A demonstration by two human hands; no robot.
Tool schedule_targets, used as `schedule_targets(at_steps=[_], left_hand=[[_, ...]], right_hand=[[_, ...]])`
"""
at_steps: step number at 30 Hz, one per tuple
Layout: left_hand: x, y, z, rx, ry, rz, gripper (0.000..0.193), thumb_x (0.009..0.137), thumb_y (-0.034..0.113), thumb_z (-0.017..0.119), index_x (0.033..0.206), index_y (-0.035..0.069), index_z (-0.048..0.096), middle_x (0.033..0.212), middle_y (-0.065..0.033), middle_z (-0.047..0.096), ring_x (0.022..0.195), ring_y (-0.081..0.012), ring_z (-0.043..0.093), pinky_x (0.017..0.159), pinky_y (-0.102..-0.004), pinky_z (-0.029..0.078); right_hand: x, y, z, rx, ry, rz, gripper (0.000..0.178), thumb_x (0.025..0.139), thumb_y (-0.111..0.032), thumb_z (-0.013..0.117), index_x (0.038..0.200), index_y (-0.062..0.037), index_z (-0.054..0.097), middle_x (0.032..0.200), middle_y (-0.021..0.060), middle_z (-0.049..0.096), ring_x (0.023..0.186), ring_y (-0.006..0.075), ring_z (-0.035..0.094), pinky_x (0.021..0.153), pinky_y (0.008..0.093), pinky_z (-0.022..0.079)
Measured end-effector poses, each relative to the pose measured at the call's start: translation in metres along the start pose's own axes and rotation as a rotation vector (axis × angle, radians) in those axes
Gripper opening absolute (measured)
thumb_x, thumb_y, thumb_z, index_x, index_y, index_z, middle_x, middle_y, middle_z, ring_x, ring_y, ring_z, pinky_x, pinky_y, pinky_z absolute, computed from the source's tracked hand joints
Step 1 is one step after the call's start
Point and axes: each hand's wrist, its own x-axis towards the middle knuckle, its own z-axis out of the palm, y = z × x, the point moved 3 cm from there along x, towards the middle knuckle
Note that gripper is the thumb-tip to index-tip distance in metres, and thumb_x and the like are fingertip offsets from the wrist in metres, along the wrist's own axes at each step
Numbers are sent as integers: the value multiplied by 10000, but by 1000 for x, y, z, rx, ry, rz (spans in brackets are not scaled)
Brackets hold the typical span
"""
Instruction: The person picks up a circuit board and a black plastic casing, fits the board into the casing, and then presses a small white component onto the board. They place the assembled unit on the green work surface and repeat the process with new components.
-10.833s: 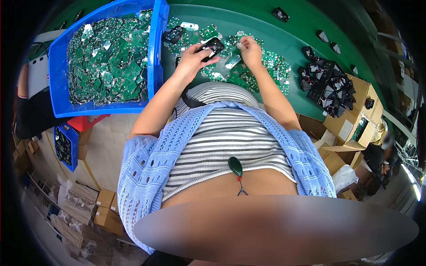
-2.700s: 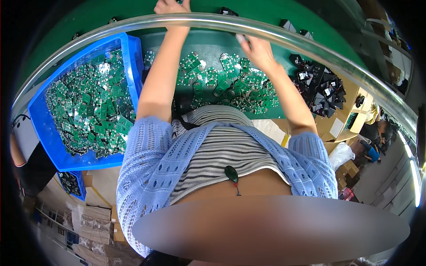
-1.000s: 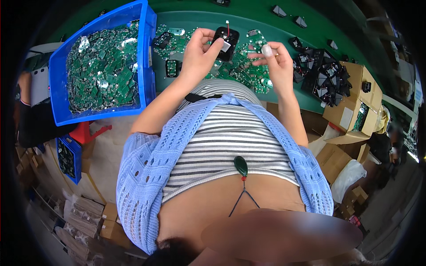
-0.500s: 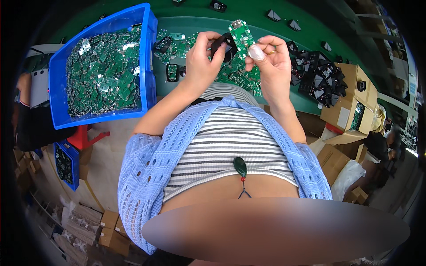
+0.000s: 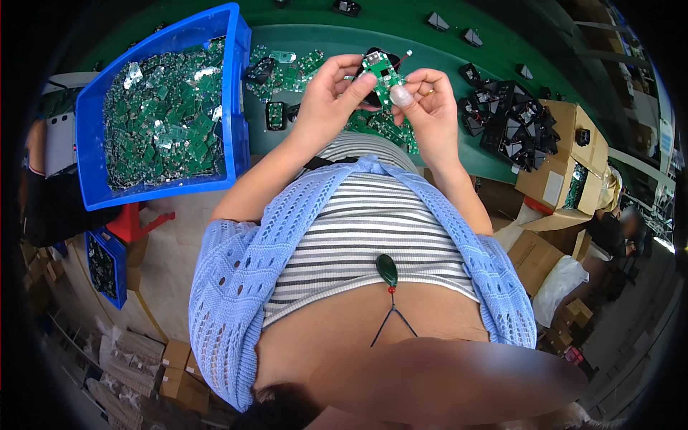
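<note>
A green circuit board with a metal port at its upper end lies over a black plastic casing, mostly hidden behind it. My left hand is closed round the casing, its thumb pressed on the board's left edge. With thumb and fingers my right hand pinches the board's lower right end. A thin wire with a small white connector sticks out past the upper right. Below my hands, loose circuit boards lie in a heap on the green table.
A blue bin full of green boards stands at the left. One casing with a board inside sits left of my hands. At the right are piled black casings and an open cardboard box. More casings dot the far side.
The board has come down and left from above the casing and now lies over it. My right hand moved with it, and my left thumb now presses on the board.
</note>
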Motion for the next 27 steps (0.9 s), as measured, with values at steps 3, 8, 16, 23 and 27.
schedule_targets(at_steps=[3, 8, 16, 23, 27], left_hand=[[2, -1, 1, 97, -2, 72, 313, 846, 130, 566, 1085, -41, 460, 973, -104, 555, 788, -118, 571, 599, -263, 553], [0, -3, 1, 292, -28, -43, 312, 853, 82, 542, 1145, -2, 473, 968, -70, 547, 762, -83, 544, 550, -210, 516], [-1, 19, 1, 601, 92, 382, 242, 810, 32, 562, 1041, 95, 596, 975, -53, 508, 663, -40, 500, 511, -165, 431], [-4, 32, 13, 711, 157, 577, 167, 690, 60, 701, 840, 112, 651, 935, -62, 509, 588, -100, 496, 493, -221, 430], [-4, 29, 12, 703, 155, 584, 171, 673, 61, 713, 823, 108, 646, 934, -63, 513, 586, -114, 496, 496, -231, 437]], right_hand=[[-1, 3, 0, -63, -25, -29, 281, 800, -52, 611, 1028, -33, 447, 819, 30, 507, 646, 70, 505, 507, 183, 435], [11, -2, -3, -302, 80, -288, 184, 791, -63, 625, 961, -26, 565, 881, 30, 501, 662, 56, 474, 513, 164, 395], [14, -27, 8, -1050, -72, -726, 112, 717, -34, 625, 810, -50, 565, 777, 27, 518, 656, 149, 502, 529, 254, 420], [15, -57, 25, -1414, -162, -859, 183, 614, -57, 589, 779, -79, 511, 754, 16, 493, 716, 172, 505, 549, 276, 445], [14, -60, 27, -1514, -241, -889, 168, 621, -102, 572, 776, -92, 509, 747, 5, 490, 701, 161, 501, 546, 266, 428]])
